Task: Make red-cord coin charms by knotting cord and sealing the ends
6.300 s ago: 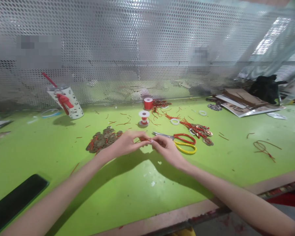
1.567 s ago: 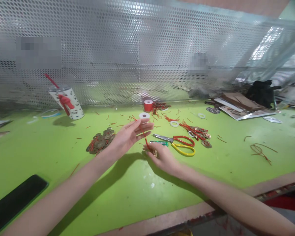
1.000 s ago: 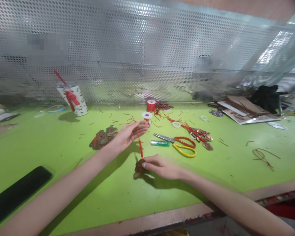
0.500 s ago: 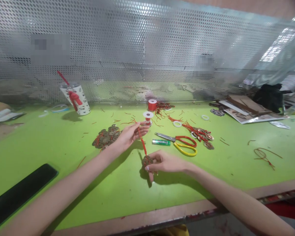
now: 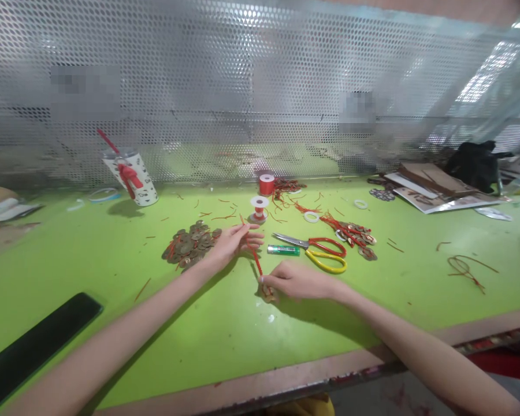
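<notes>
A red braided cord (image 5: 256, 257) runs between my hands above the green table. Its upper end is pinched between thumb and fingers of my left hand (image 5: 236, 242), the other fingers stretched to the right. My right hand (image 5: 292, 279) closes on the lower end, where brass-coloured coins (image 5: 268, 293) hang, partly hidden under the fingers. Left of my left hand lies a heap of coins (image 5: 188, 245) mixed with red cord. Just beyond my right hand are a green lighter (image 5: 283, 250) and scissors (image 5: 316, 249) with one red and one yellow handle.
Spools of red thread (image 5: 259, 209) stand behind my hands. Finished-looking corded coins (image 5: 355, 234) lie right of the scissors. A patterned tumbler (image 5: 132, 176) stands back left, a dark flat object (image 5: 43, 335) front left, cardboard (image 5: 431, 182) back right. Perforated metal sheeting (image 5: 225, 86) borders the table's back.
My right hand has shifted its grip up to where the cord meets the coins, and the coins have turned and dropped beneath it. My left hand has lowered slightly, still on the cord.
</notes>
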A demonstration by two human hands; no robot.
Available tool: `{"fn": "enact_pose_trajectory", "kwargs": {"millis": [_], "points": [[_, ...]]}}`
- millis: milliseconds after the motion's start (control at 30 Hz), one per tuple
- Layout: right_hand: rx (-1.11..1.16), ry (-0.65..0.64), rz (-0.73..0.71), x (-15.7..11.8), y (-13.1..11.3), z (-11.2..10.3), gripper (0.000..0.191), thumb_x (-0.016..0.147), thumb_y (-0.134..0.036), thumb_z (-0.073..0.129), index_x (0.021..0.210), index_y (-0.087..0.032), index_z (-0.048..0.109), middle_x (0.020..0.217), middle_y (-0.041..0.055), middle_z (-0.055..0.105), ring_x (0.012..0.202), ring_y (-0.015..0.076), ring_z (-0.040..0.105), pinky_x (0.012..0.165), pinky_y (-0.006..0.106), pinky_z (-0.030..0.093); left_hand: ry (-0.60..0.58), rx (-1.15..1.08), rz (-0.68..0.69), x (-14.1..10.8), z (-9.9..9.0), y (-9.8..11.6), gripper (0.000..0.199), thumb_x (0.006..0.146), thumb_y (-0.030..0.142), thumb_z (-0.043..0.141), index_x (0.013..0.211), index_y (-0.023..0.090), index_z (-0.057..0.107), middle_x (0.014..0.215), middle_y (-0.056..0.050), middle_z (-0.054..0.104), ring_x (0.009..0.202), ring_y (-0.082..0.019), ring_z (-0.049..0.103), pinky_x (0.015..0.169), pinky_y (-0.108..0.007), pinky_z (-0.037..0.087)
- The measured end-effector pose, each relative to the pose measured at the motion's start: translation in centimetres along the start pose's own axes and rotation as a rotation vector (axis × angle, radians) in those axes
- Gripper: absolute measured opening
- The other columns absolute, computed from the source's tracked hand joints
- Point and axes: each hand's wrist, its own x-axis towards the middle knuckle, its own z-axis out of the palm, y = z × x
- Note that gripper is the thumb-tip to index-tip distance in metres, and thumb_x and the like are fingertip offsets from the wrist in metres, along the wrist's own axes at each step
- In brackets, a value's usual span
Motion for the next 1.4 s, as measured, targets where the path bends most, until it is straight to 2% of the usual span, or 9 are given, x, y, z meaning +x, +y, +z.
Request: {"fn": "enact_pose_trajectory", "kwargs": {"millis": [133, 267, 433, 600, 767, 967, 1167, 1267, 1400], "points": [[-0.373, 0.314, -0.020, 0.4, 1.0, -0.6, 0.056, 0.097, -0.046, 0.057, 0.047, -0.020, 0.057, 0.046, 0.0040, 0.054, 0.041, 0.0109, 0.035, 0.051, 0.031, 0.029, -0.012, 0.010, -0.020, -0.2, 0.4, -0.4, 0.019, 0.101, 0.015, 0.054, 0.104, 0.007, 0.070, 0.090, -0.016, 0.079, 0.072, -0.018, 0.077, 0.072, -0.029, 0.063], [-0.341, 0.415, 0.019, 0.8, 1.5, -2.3, 0.043, 0.099, -0.034, 0.051, 0.060, -0.020, 0.060, 0.056, 0.0024, 0.057, 0.048, 0.0126, 0.040, 0.054, 0.030, 0.027, -0.030, -0.055, -0.017, -0.1, 0.5, -0.4, 0.018, 0.100, 0.015, 0.054, 0.103, 0.008, 0.071, 0.098, -0.017, 0.079, 0.079, -0.019, 0.077, 0.078, -0.031, 0.063], [-0.280, 0.565, 0.016, 1.1, 1.7, -3.4, 0.031, 0.098, -0.031, 0.051, 0.071, -0.018, 0.060, 0.061, -0.0001, 0.058, 0.055, 0.0131, 0.046, 0.057, 0.028, 0.029, -0.070, -0.140, -0.022, -0.1, 1.0, -0.1, 0.024, 0.100, 0.015, 0.049, 0.106, 0.008, 0.071, 0.109, -0.020, 0.077, 0.092, -0.022, 0.077, 0.089, -0.034, 0.060], [-0.078, 0.452, -0.025, 1.6, 1.9, -2.5, 0.025, 0.096, -0.028, 0.055, 0.079, -0.017, 0.069, 0.077, 0.0046, 0.072, 0.064, 0.0149, 0.059, 0.063, 0.028, 0.041, -0.109, -0.144, 0.015, -0.3, 1.5, -0.3, 0.030, 0.103, 0.025, 0.047, 0.104, 0.013, 0.075, 0.118, -0.015, 0.075, 0.113, -0.023, 0.070, 0.103, -0.037, 0.054], [0.195, 0.347, -0.056, 2.4, 1.5, -0.9, 0.018, 0.094, -0.031, 0.062, 0.100, -0.018, 0.073, 0.097, 0.0082, 0.077, 0.065, 0.0152, 0.067, 0.064, 0.031, 0.051, -0.210, 0.052, 0.118, -0.8, 1.8, -0.4, 0.034, 0.101, 0.042, 0.053, 0.110, 0.020, 0.077, 0.138, -0.013, 0.066, 0.120, -0.024, 0.065, 0.102, -0.036, 0.052], [0.374, 0.416, -0.079, 3.0, 1.6, -0.6, 0.017, 0.093, -0.029, 0.064, 0.086, -0.017, 0.072, 0.074, 0.0019, 0.068, 0.061, 0.0125, 0.059, 0.062, 0.029, 0.048, -0.231, 0.057, 0.043, -1.6, 2.4, -0.9, 0.042, 0.097, 0.053, 0.057, 0.123, 0.023, 0.072, 0.137, -0.013, 0.066, 0.123, -0.026, 0.063, 0.098, -0.037, 0.052], [0.575, 0.314, -0.069, 3.3, 2.2, -0.5, 0.019, 0.089, -0.037, 0.070, 0.098, -0.020, 0.072, 0.095, 0.0056, 0.074, 0.077, 0.0159, 0.067, 0.072, 0.033, 0.055, -0.331, -0.047, -0.003, -2.0, 2.8, -2.5, 0.064, 0.090, 0.071, 0.055, 0.115, 0.015, 0.072, 0.117, -0.018, 0.074, 0.106, -0.029, 0.070, 0.094, -0.042, 0.054], [0.574, 0.289, -0.128, 3.3, 2.2, -0.3, 0.020, 0.083, -0.037, 0.076, 0.093, -0.019, 0.074, 0.100, 0.0065, 0.074, 0.086, 0.0182, 0.070, 0.085, 0.037, 0.056, -0.279, -0.032, 0.002, -2.2, 2.4, -2.7, 0.062, 0.091, 0.069, 0.055, 0.116, 0.015, 0.072, 0.119, -0.018, 0.074, 0.111, -0.029, 0.068, 0.098, -0.043, 0.052], [0.587, 0.355, -0.048, 3.1, 2.3, -0.5, 0.022, 0.083, -0.040, 0.075, 0.085, -0.019, 0.071, 0.083, 0.0023, 0.071, 0.066, 0.0132, 0.062, 0.067, 0.031, 0.053, -0.258, 0.041, -0.002, -3.4, 1.7, -2.7, 0.057, 0.091, 0.066, 0.059, 0.113, 0.015, 0.073, 0.118, -0.017, 0.074, 0.110, -0.029, 0.070, 0.099, -0.043, 0.053]]}}
